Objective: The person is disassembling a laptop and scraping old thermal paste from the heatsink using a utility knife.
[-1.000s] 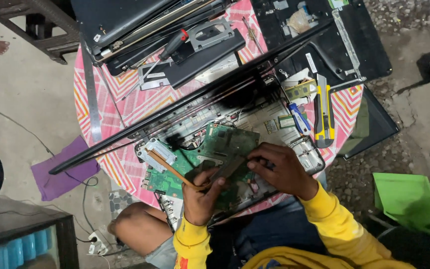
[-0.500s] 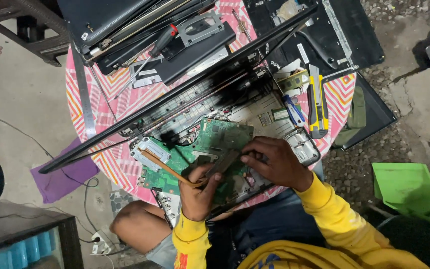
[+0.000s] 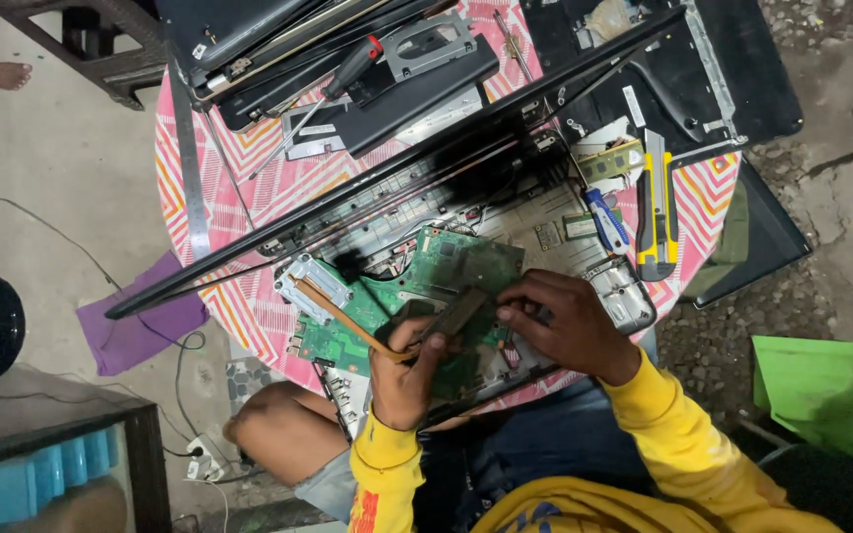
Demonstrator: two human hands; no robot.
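Green circuit board point(image 3: 446, 286) lying tilted in the opened laptop base point(image 3: 545, 222) on the round pink patterned table point(image 3: 239, 158), at its near edge. Left hand point(image 3: 402, 380) rising from below, wrist bent, fingers closing around a thin wooden-handled tool point(image 3: 348, 321) slanting up and left across the board. Right hand point(image 3: 565, 321) reaching in from the right, palm down, fingertips point(image 3: 505, 311) pinching together at the end of a dark flat component point(image 3: 456, 314) resting on the board. Both forearms in yellow sleeves point(image 3: 673, 444) converging from the lower edge. Just right of the base, a yellow utility knife point(image 3: 656, 212) lying lengthwise, a blue-handled tool point(image 3: 606, 222) beside it. Farther back, a red-and-black screwdriver point(image 3: 348, 79) and dark laptop panels point(image 3: 278, 39) lying stacked. Purple cloth point(image 3: 135, 326) lying on the floor to the left.
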